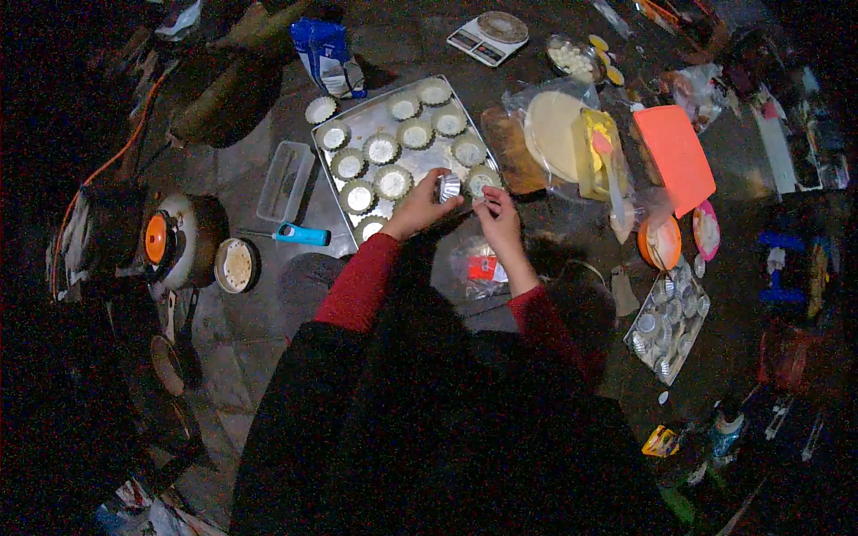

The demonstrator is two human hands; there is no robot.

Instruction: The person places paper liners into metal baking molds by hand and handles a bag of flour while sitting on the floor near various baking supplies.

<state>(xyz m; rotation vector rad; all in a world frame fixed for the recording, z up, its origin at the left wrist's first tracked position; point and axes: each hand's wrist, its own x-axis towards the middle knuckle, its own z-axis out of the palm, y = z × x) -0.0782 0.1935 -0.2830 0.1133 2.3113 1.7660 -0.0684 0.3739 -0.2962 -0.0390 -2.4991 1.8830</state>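
A small fluted metal tart mould is held upright on its side in my left hand, over the near right part of the baking tray. My right hand is just to the right, its thumb and fingertips drawn together by the tart mould at the tray's right edge. Whether those fingertips pinch something small is unclear. Several fluted moulds, such as this one, stand on the tray with pale, whitish insides. Another fluted mould rests beside the tray's left corner.
Right of the tray lie a pale round dough sheet under plastic, a yellow tub with a spatula, and an orange board. Moulds fill a second tray. A blue lighter, plastic container and pot stand left; a kitchen scale behind.
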